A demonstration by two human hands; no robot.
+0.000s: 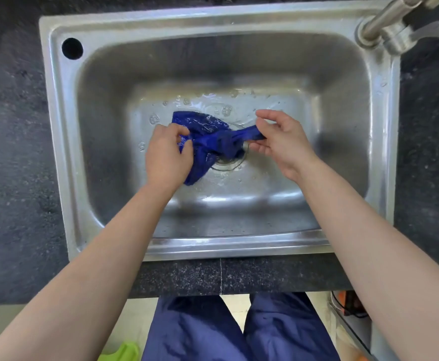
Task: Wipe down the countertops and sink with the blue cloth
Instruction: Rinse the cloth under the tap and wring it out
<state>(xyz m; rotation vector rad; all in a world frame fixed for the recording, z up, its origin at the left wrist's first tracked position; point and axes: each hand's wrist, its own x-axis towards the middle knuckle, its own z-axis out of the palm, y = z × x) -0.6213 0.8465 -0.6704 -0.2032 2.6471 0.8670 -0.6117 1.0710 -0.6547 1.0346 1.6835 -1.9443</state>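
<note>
The blue cloth (213,142) covers most of the drain (227,165), and the left hand (167,155) hides the cloth's left part. The faucet (385,19) runs off the top edge. A green thing (124,351), cut by the bottom edge, cannot be identified.

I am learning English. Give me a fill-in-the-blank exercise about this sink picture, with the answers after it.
1. The left hand and the right hand hold a cloth whose colour is ____.
2. The cloth partly hides the round ____ in the floor of the sink.
3. The faucet stands at the sink's far ____ corner.

Missing words: blue; drain; right.
</note>
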